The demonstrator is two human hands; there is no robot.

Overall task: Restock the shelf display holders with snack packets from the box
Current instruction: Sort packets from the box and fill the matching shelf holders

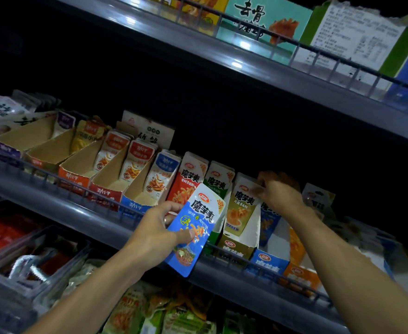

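Restock judged mid-way, going by how the holders look.

- Blue packet is held by the left hand, in front of the middle shelf rail; thumb on the face, fingers curled behind it, clamped on the packet. It is not yet in any holder.
- Right hand is raised to the top of the olive packets; fingers bent and apparently pinching the top edge of a packet. The exact grip is blurred, so which packet cannot be told.
- Olive holder is stocked. Red packets and green packets stand upright just to its left.
- Blue holder just right of the olive one shows a matching blue packet at the back, with a gap in front. It is judged the likely slot for the held packet.
- Orange holder further right is partly hidden by the right forearm; fill level cannot be told.
- Left row of cardboard holders is only part-filled: packets sit at the back, bare cardboard in front. Whether these belong to this restock cannot be told.
- The supply box is not in view, so remaining stock is unknown.

Left to do, as judged: held packet to be slotted, blue holder to be topped up, other thin holders to be filled.
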